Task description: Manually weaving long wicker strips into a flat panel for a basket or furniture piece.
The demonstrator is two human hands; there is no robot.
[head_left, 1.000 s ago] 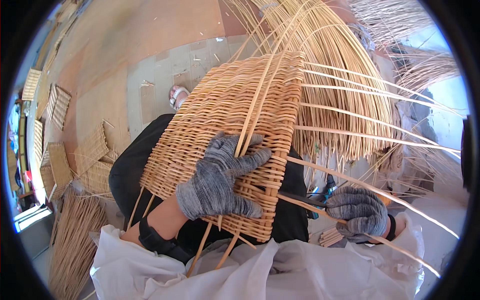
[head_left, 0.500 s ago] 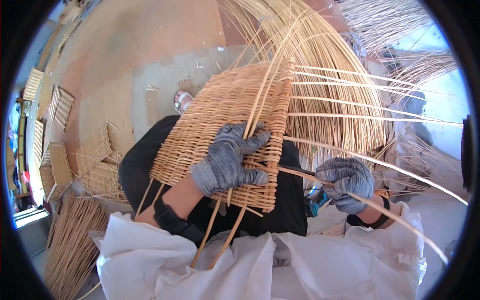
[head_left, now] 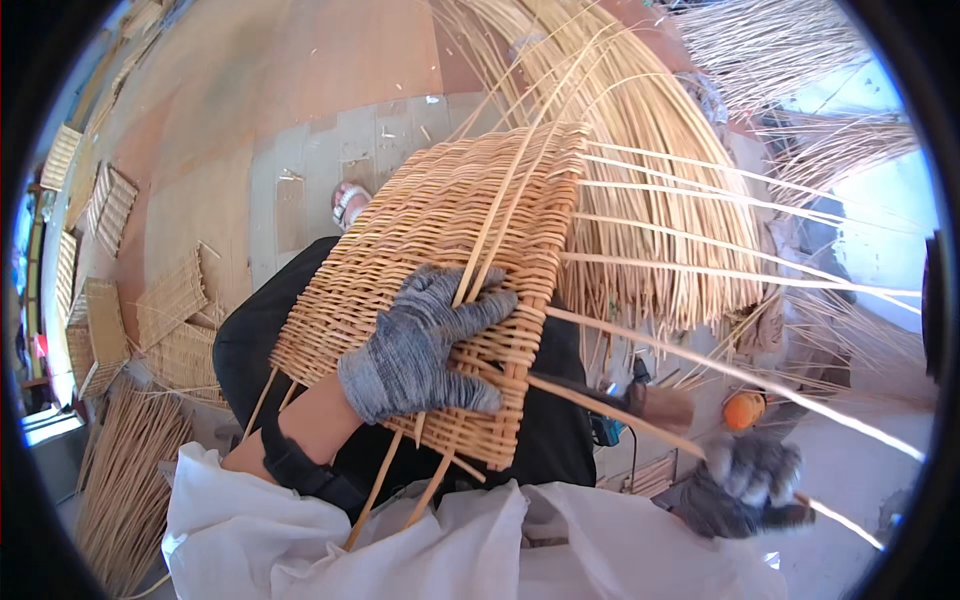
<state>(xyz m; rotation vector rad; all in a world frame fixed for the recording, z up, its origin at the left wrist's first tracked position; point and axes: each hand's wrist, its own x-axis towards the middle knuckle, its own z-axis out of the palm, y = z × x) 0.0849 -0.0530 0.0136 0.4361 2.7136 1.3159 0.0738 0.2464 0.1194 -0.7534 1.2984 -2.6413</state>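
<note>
A woven rattan panel (head_left: 420,200) rests over dark-clothed legs (head_left: 250,330), long loose strands sticking out from its edges. My left hand (head_left: 425,340), in a grey knit glove, lies spread on the panel, across two lengthwise strands (head_left: 510,220). A tool with a dark blade and wooden handle (head_left: 660,405) is lodged in the panel's right edge, with no hand on it. Beside and below it my gloved right hand (head_left: 745,475), somewhat blurred, is closed on a long rattan strand (head_left: 620,410) coming from that edge.
A big bundle of pale canes (head_left: 660,250) lies beyond the panel, more canes (head_left: 130,480) at lower left. Woven panels (head_left: 170,290) lie on the left. An orange object (head_left: 745,408) and a blue tool (head_left: 606,432) are at right. A sandalled foot (head_left: 348,200) shows beyond the panel.
My right hand has left the wooden-handled tool and moved down and right along the strand. My left hand stays on the panel, which has shifted slightly in view.
</note>
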